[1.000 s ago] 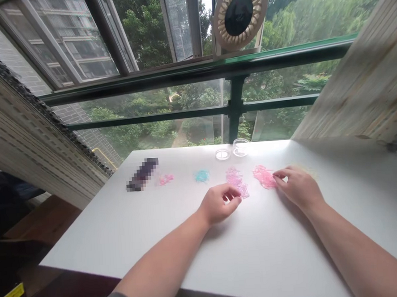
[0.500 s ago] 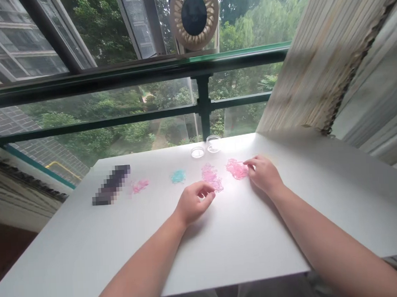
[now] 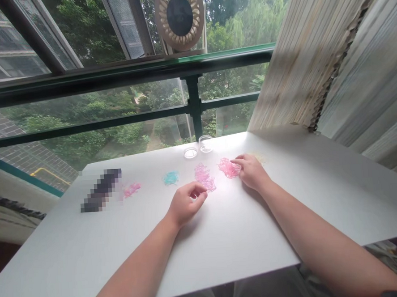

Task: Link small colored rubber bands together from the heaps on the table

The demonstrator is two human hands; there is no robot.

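My left hand (image 3: 187, 204) hovers at the near edge of a lilac-pink pile (image 3: 204, 175) of what look like small rubber bands. Its fingers curl round and meet the thumb in a pinch; anything between the tips is too small to make out. My right hand (image 3: 252, 170) reaches over the right side of a brighter pink pile (image 3: 228, 167) of the same thin bands, index finger stretched out onto it. The right thumb is hidden. Behind the right hand, a pale yellow pile (image 3: 259, 157) partly shows.
Left of the lilac pile lie a teal pile (image 3: 171, 177) and a small pink heap (image 3: 132, 189), beside a blurred-out dark object (image 3: 101, 190). Two clear round containers (image 3: 205, 143) stand at the white table's (image 3: 225, 250) back edge, before a window railing. A curtain (image 3: 282, 80) hangs at the right.
The whole view has shifted, so everything appears further left. My right index finger now stretches out over the bright pink pile; my left hand keeps its pinch beside the lilac one.
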